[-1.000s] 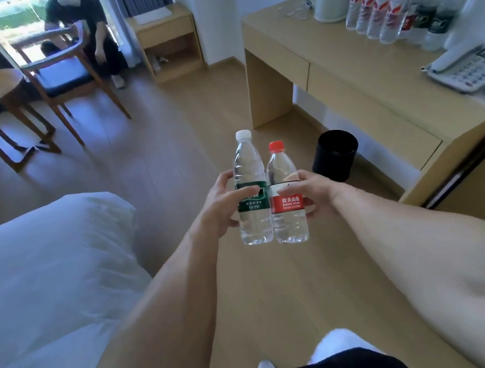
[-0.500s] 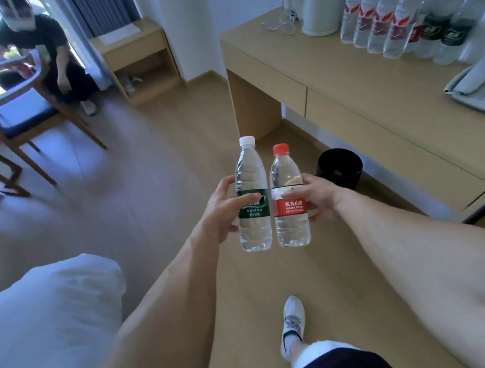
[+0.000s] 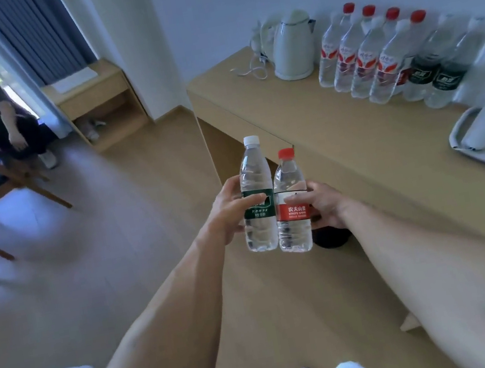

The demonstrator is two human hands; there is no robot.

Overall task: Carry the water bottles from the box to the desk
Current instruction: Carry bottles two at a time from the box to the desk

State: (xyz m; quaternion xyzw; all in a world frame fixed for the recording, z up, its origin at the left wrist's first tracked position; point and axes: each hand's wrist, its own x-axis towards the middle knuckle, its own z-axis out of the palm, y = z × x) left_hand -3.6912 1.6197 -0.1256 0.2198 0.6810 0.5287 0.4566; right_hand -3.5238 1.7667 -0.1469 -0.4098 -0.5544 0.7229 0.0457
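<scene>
Gripping upright clear bottles side by side: left hand (image 3: 226,211) green-labelled, white-capped bottle (image 3: 256,196); right hand (image 3: 324,203) red-labelled, red-capped bottle (image 3: 291,204).

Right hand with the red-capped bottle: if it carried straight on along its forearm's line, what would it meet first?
Probably the front edge of the light wooden desk. The right hand, gripping the red-capped clear plastic bottle, points up and left toward the desk's near corner; depth is unclear, so it might pass just beside it.

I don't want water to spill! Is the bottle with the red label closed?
Closed. The red-label bottle has its red cap on top, and the right hand holds it upright.
</scene>
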